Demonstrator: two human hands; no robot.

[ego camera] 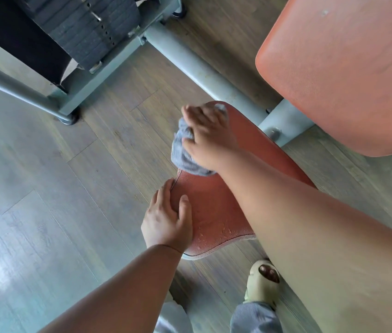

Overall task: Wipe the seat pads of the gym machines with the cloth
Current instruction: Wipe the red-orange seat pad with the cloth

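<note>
Head view only: our right hand (210, 134) bunches the grey cloth (185, 152) in curled fingers and presses it on the far end of the red seat pad (216, 212). Our left hand (168, 217) lies flat, fingers straight, over the pad's near left edge. A second pad (341, 68) sits to the right, weight stack (84, 27) beyond.

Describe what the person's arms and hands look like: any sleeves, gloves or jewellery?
Both forearms are bare, with no sleeves in view. The left hand and the right hand wear no gloves, and no rings show. A thin dark band circles the left wrist.
</note>
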